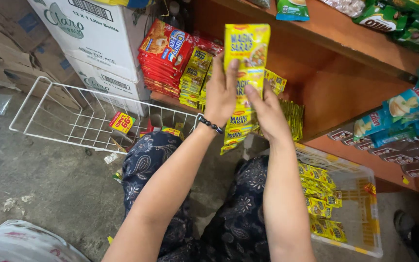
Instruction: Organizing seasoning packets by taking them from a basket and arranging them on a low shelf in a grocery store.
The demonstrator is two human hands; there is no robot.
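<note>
Head camera looked down on both hands raised in front of a wooden shelf (345,92), each grip closed on the same strip of yellow sachets (246,73). The left hand (220,92) lay flat against the strip's left edge, fingers pointing up and pressed onto the packets, a dark bead bracelet (210,124) at its wrist. The right hand (267,114) clamped the strip from the right and a little lower, thumb to the front. The strip ran nearly upright, its long axis vertical: the top sachet stood clear above both hands, and the lower ones hung down between the wrists toward the lap. The left hand sat higher on it and nearer the free top end; the right was nearer the hanging tail. Just behind the strip, on the shelf floor, stood more yellow sachets (195,77) beside a stack of red packets (163,56). Below the right forearm, a clear plastic crate (364,242) held further yellow sachets. To the left, a white wire rack (54,121) lay on the concrete floor (40,179), with white cardboard boxes (93,39) stacked behind it. Blue and green snack packs (403,111) filled the shelves on the right.
</note>
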